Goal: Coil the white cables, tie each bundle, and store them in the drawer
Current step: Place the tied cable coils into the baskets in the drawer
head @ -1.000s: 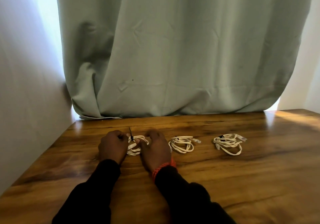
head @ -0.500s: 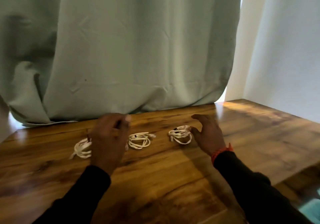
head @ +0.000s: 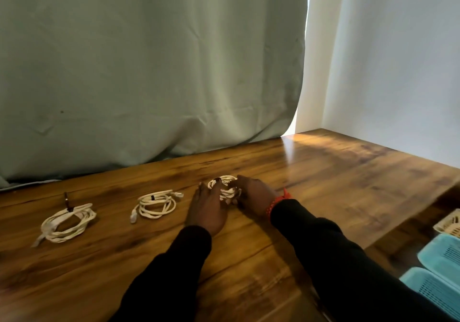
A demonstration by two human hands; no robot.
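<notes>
Coiled and tied: three cable bundles, left bundle [head: 67,222] and middle bundle [head: 155,204] lying loose on the tabletop [head: 323,184], right bundle [head: 225,188] gripped between both hands — left hand [head: 206,209], right hand [head: 254,193] — storing undone.

Both hands went over to the rightmost cable bundle [head: 225,189]. A second ago they were on the leftmost bundle [head: 66,222], which now lies apart from them. Left hand [head: 206,210] and right hand [head: 252,193] have fingers touching the coil from either side.
</notes>
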